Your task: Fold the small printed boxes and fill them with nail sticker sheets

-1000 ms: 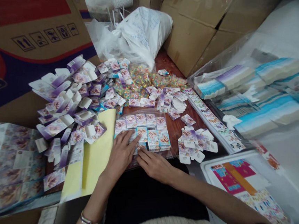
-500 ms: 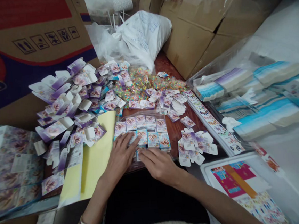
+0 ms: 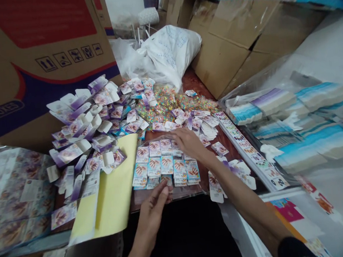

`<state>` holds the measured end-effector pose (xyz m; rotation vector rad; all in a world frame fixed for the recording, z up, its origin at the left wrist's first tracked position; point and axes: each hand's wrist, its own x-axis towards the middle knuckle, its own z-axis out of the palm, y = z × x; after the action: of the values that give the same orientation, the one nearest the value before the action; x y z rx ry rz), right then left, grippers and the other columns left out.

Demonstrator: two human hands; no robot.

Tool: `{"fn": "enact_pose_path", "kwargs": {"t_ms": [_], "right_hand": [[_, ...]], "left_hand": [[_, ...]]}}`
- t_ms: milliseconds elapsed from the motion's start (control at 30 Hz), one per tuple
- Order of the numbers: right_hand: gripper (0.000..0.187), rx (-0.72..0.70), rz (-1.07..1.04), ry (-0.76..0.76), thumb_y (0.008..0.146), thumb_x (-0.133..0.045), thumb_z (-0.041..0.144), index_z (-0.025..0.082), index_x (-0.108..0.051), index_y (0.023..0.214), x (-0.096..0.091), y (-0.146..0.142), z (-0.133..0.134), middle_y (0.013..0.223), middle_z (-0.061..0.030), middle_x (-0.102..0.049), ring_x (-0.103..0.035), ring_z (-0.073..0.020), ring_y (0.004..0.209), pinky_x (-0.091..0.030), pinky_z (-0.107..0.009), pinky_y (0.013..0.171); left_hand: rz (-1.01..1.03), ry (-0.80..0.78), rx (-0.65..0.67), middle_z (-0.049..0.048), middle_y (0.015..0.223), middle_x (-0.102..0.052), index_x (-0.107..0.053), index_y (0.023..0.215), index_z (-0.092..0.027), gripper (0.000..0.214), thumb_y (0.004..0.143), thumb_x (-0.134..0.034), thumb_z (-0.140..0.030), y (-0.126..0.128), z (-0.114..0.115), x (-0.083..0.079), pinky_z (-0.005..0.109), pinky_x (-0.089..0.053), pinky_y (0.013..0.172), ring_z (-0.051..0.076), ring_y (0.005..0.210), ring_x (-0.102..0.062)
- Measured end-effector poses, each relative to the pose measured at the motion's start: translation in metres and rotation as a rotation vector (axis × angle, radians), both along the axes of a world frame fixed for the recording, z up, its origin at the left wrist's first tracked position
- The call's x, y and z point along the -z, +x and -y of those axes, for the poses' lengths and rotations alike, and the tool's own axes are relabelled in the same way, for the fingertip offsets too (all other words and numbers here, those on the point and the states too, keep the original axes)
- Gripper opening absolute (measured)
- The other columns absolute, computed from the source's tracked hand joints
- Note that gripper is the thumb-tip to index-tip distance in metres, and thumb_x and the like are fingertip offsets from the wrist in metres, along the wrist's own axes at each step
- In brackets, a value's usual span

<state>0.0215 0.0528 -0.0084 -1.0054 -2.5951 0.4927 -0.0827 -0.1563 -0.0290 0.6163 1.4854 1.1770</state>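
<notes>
Rows of small printed boxes (image 3: 166, 165), blue-white in front and purple-white behind, lie on a clear plastic bag (image 3: 135, 199) on the dark red table. At the front edge of these rows, my left hand (image 3: 154, 208) has its thumb and fingers drawn together beside a blue-white box; whether it grips that box is unclear. My right hand (image 3: 189, 143) reaches over the back row, its bent fingers close together near the bag's far edge. What lies under those fingertips is hidden. Just beyond it are loose purple-white boxes (image 3: 195, 122).
Open purple-white cartons (image 3: 78, 128) are heaped at left, beside a yellow sheet (image 3: 120, 193). Bright multicoloured packets (image 3: 160, 105) lie behind, before a white sack (image 3: 173, 48). A sticker strip (image 3: 245, 150) and bagged stacks of blue cards (image 3: 312, 128) are at right.
My right hand has moved from the front of the box rows to beyond the back row. My left hand has drawn back from the box tops to the front edge. The view has shifted slightly.
</notes>
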Motion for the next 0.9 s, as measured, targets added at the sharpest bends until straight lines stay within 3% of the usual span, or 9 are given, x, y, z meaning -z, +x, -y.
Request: {"fn": "enact_pose_path", "kwargs": {"t_ms": [100,233,600,733,900], "right_hand": [[0.032,-0.068,0.089,-0.125,0.092,-0.035,0.026,0.012,-0.062,0.082,0.003,-0.017,-0.034,0.082,-0.0103,-0.064,-0.056,-0.0195,0.08,-0.038,-0.029,0.075],[0.038,-0.164,0.148,-0.261,0.09,-0.036,0.033,0.014,-0.057,0.064,0.007,-0.026,-0.052,0.063,-0.0036,-0.058,-0.05,-0.0136,0.06,-0.035,-0.023,0.058],[0.04,-0.23,0.02,-0.328,0.086,-0.035,0.044,0.015,-0.049,0.063,0.007,-0.021,-0.045,0.058,0.0024,-0.043,-0.039,-0.0093,0.056,-0.027,-0.022,0.055],[0.04,-0.285,0.008,-0.351,0.084,-0.039,0.046,0.016,-0.046,0.059,0.006,-0.019,-0.045,0.055,0.0038,-0.038,-0.035,-0.0081,0.053,-0.025,-0.022,0.053],[0.038,-0.293,-0.003,-0.356,0.083,-0.042,0.043,0.015,-0.047,0.057,0.009,-0.018,-0.044,0.053,0.0039,-0.037,-0.033,-0.0079,0.051,-0.024,-0.022,0.051]], "left_hand": [[0.387,-0.127,-0.101,0.0112,0.103,-0.066,-0.053,0.119,-0.012,0.05,0.075,-0.063,-0.035,0.004,-0.008,-0.001,0.028,-0.049,0.078,0.017,0.084,-0.063],[0.573,-0.148,-0.202,0.0137,0.107,-0.064,-0.052,0.117,-0.01,0.042,0.078,-0.062,-0.023,0.004,-0.014,-0.002,0.027,-0.049,0.081,0.018,0.09,-0.064],[0.634,-0.142,-0.321,0.0124,0.103,-0.065,-0.058,0.102,-0.009,0.021,0.081,-0.055,-0.01,0.008,-0.024,-0.005,0.028,-0.051,0.086,0.018,0.091,-0.064],[0.647,-0.137,-0.339,0.0117,0.095,-0.068,-0.062,0.089,-0.008,0.011,0.081,-0.057,-0.013,0.009,-0.024,-0.004,0.027,-0.052,0.084,0.018,0.088,-0.065],[0.58,-0.166,-0.309,0.0093,0.088,-0.069,-0.065,0.085,-0.01,0.015,0.079,-0.062,-0.023,0.008,-0.028,0.0,0.022,-0.054,0.073,0.014,0.078,-0.066]]}}
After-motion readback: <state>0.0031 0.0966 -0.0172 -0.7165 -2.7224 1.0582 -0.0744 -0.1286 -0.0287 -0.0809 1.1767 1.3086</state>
